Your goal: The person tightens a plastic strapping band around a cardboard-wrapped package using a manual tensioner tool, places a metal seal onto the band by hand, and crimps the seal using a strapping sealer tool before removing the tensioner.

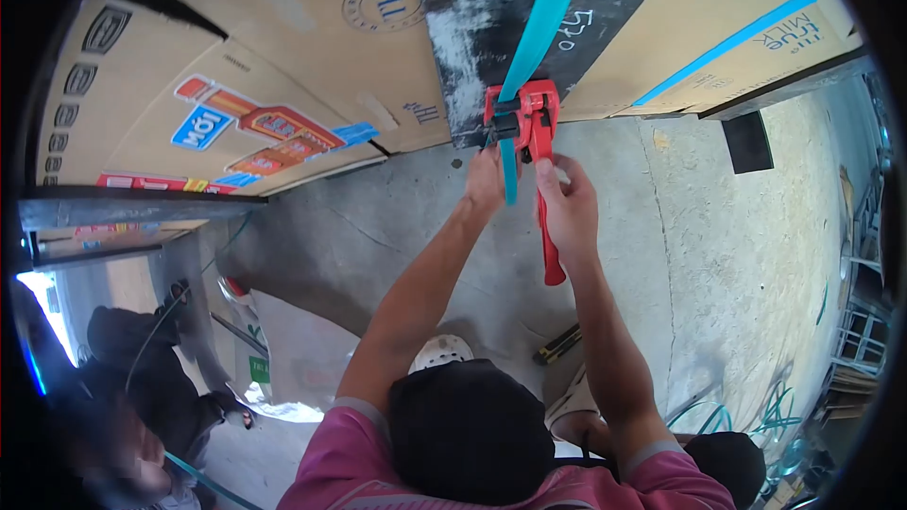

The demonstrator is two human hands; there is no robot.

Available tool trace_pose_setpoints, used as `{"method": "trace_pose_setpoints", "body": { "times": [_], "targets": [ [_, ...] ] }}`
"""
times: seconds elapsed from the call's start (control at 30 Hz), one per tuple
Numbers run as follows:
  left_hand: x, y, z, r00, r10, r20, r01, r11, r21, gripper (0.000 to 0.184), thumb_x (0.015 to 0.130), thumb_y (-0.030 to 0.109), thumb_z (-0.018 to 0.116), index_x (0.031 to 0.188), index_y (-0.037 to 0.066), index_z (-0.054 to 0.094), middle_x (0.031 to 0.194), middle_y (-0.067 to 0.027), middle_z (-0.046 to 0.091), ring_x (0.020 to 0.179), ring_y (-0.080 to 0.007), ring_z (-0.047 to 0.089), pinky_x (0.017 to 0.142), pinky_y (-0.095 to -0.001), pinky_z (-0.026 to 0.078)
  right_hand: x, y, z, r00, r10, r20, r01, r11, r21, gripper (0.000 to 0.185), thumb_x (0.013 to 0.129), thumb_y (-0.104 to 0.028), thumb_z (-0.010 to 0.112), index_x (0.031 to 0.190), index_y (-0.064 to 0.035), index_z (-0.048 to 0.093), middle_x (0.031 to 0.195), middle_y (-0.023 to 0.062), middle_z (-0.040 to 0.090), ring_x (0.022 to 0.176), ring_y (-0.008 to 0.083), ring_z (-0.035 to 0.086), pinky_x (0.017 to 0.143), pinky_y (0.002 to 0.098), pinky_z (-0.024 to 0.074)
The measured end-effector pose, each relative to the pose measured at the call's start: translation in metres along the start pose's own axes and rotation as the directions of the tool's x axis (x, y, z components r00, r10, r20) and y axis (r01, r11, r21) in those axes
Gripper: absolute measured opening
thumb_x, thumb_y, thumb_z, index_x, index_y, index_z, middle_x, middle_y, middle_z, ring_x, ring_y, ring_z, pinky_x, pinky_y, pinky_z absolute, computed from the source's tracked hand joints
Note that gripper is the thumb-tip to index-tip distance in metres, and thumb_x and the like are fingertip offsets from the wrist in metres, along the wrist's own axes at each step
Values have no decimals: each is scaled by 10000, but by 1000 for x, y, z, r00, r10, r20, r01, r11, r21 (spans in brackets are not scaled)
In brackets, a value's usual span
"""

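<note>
One red strapping tensioner (pixel 535 113), with one teal strap (pixel 549 19) running through it, sits near the upper middle of the view, against the lower edge of one dark board (pixel 477 9). Two bare hands work at it.

The tensioner is bright red, with black parts on its left side and one long red handle (pixel 553 260) pointing down toward the person. The strap is flat and slightly glossy; it runs up across the board, and its short loose end hangs below the tool.

The right hand (pixel 569 203) is curled around the upper part of the handle, thumb along the front. The left hand (pixel 486 181) is at the tool's lower left, beside the strap's loose end; its fingers are partly hidden, so how they grip cannot be told.

The board is dark with scuffed white patches and white handwritten digits. Printed brown cardboard flanks it, the left side (pixel 312 57) showing a red and blue design, the right side (pixel 699 38) crossed by one blue strip (pixel 726 47).

Below is a gray concrete floor (pixel 624 189) with one black square (pixel 748 143), one yellow-and-black tool (pixel 557 345) and tangled teal strapping (pixel 779 416) at lower right. The person wears one black cap (pixel 472 430), a pink shirt (pixel 335 463) and two pale clogs. One other person (pixel 156 378) in dark clothing is at lower left, blurred.
</note>
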State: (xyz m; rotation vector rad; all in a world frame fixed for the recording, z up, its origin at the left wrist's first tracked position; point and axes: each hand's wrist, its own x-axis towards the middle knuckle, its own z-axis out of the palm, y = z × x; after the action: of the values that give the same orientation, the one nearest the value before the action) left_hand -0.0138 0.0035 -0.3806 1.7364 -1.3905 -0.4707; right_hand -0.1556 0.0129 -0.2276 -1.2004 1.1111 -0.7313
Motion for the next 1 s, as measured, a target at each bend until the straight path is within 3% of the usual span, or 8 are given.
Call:
{"method": "trace_pose_setpoints", "body": {
  "times": [0.17,0.3,0.4,0.47,0.7,0.77,0.9,1.0],
  "targets": [
    [3,24,-9,991,14,-133,-5,998,69,86,840,103,630,834,19,646,732,-208,668,694,-434,667,636,-525,551,-48,41,-26,949,163,270,-130,982,-133,356,1077,-339,492,1143,-3,589,632,1,541,484,77,505,466,240,404],
    [0,20,-3,999,-2,-44,6,996,85,82,843,99,631,868,25,659,748,-215,671,705,-435,670,632,-518,552,-61,31,-24,984,51,171,-21,985,-172,399,1091,-380,439,1076,-12,593,610,-12,503,464,62,458,451,234,372],
    [-1,5,11,980,-196,28,196,934,-298,226,865,140,659,1079,68,670,905,-128,684,810,-348,670,702,-407,530,-57,30,-30,982,6,186,8,997,-71,456,1097,-427,393,1026,-21,588,597,-26,472,455,45,414,439,230,339],
    [3,28,-9,999,7,-36,-6,1000,26,255,848,138,669,1093,72,663,961,-86,666,868,-276,659,737,-378,517,-46,45,-34,965,11,262,-14,1000,9,489,1092,-466,383,1007,-31,589,599,-28,472,456,45,407,438,228,331],
    [2,-2,5,999,-13,52,3,983,183,260,896,184,653,1132,72,651,954,-66,670,863,-267,659,733,-403,522,-18,80,-23,959,-146,243,144,989,24,486,1097,-439,374,955,-30,595,582,-25,478,445,55,421,442,234,346],
    [-3,-17,22,979,-202,36,205,963,-172,269,960,262,609,1150,73,634,960,-41,674,865,-240,661,728,-388,531,-62,7,-30,907,360,218,-370,929,6,467,1100,-408,370,942,-32,597,592,-25,483,467,57,448,449,235,357],
    [0,-19,28,987,-136,-88,126,986,-112,141,888,134,625,983,43,674,840,-207,685,795,-440,673,668,-527,555,-56,-25,-34,880,376,290,-374,925,-66,449,1102,-385,370,934,-35,596,592,-24,483,470,63,457,448,238,359],
    [-4,-32,30,996,-89,7,84,903,-421,366,1049,379,489,1250,84,569,1082,-40,663,957,-157,633,799,-310,527,-30,69,-29,968,29,248,-24,999,-26,449,1103,-372,366,923,-31,594,571,-20,483,443,66,444,445,238,359]
  ]
}}
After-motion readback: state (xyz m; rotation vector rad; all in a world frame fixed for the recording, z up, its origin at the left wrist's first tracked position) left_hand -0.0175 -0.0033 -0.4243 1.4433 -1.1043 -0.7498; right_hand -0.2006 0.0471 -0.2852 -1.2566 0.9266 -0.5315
